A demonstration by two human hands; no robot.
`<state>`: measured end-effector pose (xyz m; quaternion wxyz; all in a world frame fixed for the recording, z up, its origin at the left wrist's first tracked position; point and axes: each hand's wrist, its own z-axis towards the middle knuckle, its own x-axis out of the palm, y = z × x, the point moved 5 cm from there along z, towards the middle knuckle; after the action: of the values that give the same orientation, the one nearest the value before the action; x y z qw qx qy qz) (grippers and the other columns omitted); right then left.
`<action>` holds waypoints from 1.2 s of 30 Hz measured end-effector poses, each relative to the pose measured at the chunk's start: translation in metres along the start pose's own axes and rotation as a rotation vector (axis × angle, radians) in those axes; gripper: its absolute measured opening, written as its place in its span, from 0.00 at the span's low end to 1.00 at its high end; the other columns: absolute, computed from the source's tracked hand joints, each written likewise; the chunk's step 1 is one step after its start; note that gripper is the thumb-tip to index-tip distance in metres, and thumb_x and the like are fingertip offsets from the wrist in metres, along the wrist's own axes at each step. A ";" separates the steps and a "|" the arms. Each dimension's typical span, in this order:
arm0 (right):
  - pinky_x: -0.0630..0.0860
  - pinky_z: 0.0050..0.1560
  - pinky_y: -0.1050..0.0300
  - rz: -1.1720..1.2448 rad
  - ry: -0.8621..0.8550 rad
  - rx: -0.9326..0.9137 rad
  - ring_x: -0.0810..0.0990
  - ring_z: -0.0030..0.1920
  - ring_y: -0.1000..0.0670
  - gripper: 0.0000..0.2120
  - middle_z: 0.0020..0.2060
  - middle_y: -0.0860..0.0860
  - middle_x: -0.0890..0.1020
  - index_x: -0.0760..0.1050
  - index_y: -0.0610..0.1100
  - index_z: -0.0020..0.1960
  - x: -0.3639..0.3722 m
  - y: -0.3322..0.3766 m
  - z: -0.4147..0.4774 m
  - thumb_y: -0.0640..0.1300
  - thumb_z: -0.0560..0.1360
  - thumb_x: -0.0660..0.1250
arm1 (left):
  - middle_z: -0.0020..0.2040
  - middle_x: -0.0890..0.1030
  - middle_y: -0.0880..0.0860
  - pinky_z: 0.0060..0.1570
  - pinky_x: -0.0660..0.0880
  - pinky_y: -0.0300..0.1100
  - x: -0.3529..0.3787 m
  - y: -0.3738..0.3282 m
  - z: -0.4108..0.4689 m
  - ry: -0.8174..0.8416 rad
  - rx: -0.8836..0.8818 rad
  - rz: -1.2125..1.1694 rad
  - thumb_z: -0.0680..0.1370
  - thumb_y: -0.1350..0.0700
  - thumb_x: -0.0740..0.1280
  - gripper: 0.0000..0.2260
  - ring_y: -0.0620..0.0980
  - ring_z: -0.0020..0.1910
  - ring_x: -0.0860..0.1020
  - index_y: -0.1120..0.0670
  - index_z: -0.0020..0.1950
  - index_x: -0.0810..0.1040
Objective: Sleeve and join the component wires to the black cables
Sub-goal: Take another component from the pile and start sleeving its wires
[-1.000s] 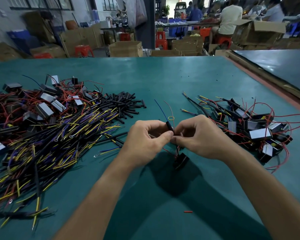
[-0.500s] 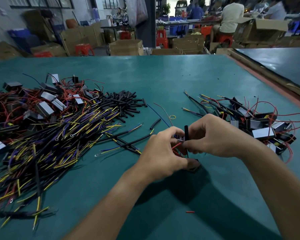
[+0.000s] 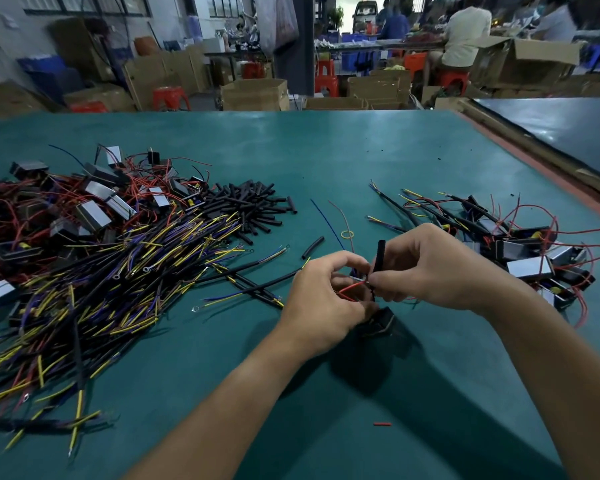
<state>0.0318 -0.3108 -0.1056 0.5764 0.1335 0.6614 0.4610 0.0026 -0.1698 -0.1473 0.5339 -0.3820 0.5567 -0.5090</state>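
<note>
- Left hand (image 3: 321,299): fingers curled inward; thumb and forefinger pinch the red wire (image 3: 352,287) near its end; we cannot tell whether anything more lies in the palm
- Right hand (image 3: 430,268): fingers curled; the tips pinch the black sleeve (image 3: 380,254) at its lower end; the sleeve stands roughly upright above the thumb; this hand sits just beside the left one, fingertips nearly meeting
- Black component (image 3: 378,322): on the table directly below both hands, partly hidden by the left hand; we cannot tell which wires run into it
- Black cables (image 3: 118,271): a broad heap on the left, with yellow and purple cores showing at the ends; a few strays reach toward the left hand
- Sleeve heap (image 3: 250,206): short black tubes piled at the far right edge of the cable heap
- Loose sleeve (image 3: 313,247): one tube lying alone between the sleeve heap and the hands
- Left component pile (image 3: 66,209): boxy parts with silver faces, tangled in red leads, behind the cables
- Right pile (image 3: 516,244): components, black cables and red leads mixed, just beyond the right hand
- Blue wire (image 3: 326,223) and tan wire (image 3: 343,220): thin strands on the table beyond the hands; a small yellow ring (image 3: 347,234) lies beside them
- Red scrap (image 3: 381,424): a short piece near the table's front, between the forearms
- Table (image 3: 326,150): green surface bearing all of the above
- Background: we note cardboard boxes (image 3: 253,95), red stools (image 3: 170,98) and a seated person (image 3: 465,36)
</note>
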 end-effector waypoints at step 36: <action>0.70 0.32 0.58 -0.277 0.124 0.089 0.73 0.28 0.57 0.02 0.29 0.52 0.81 0.83 0.52 0.37 0.012 -0.004 -0.002 0.48 0.67 0.75 | 0.37 0.85 0.51 0.38 0.79 0.57 -0.013 -0.003 0.004 -0.141 0.131 0.101 0.69 0.47 0.73 0.09 0.60 0.33 0.78 0.52 0.43 0.86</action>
<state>0.0279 -0.3059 -0.1166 0.5860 0.0376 0.7276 0.3545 0.0083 -0.1585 -0.1415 0.6205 -0.3525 0.5021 -0.4884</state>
